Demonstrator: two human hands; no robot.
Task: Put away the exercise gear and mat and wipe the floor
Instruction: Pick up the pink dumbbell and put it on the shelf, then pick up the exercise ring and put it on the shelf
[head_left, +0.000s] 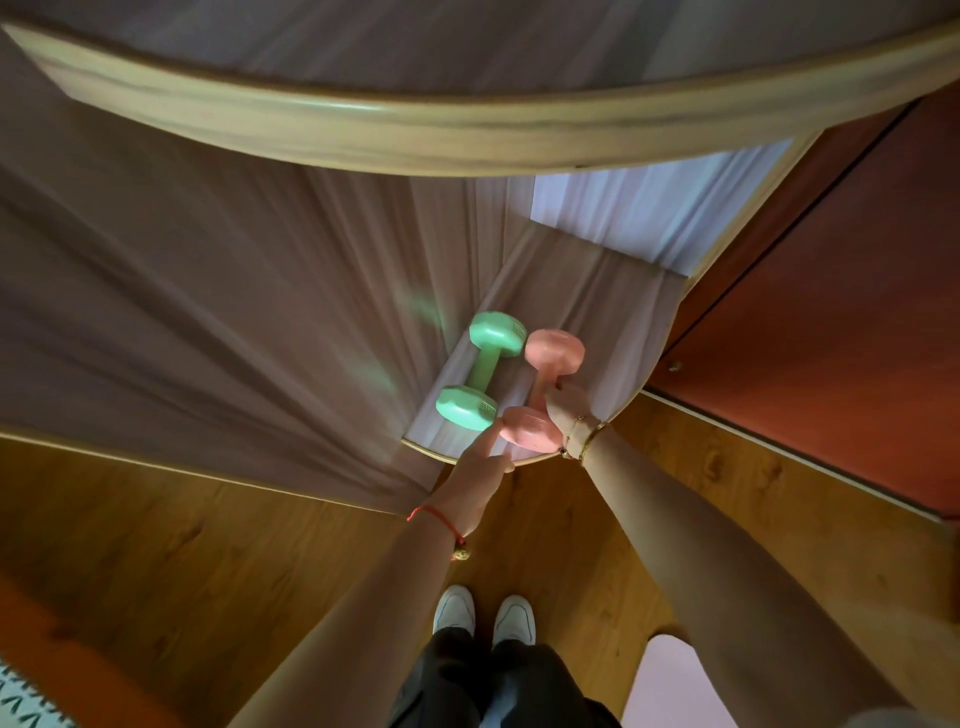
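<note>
A green dumbbell (483, 370) and a pink dumbbell (545, 391) lie side by side on a low wooden shelf (524, 461) behind a sheer curtain. My right hand (567, 406) grips the pink dumbbell's handle from the right, its fingers hidden behind the bar. My left hand (480, 457) reaches in with its index finger extended, the tip touching the near end of the pink dumbbell beside the green one's near end.
A sheer curtain (218, 312) hangs over the shelving at left and behind the dumbbells. A wide wooden shelf edge (363, 119) crosses above. A reddish cabinet door (831, 312) stands at right. My white shoes (483, 616) stand on the wood floor (182, 545).
</note>
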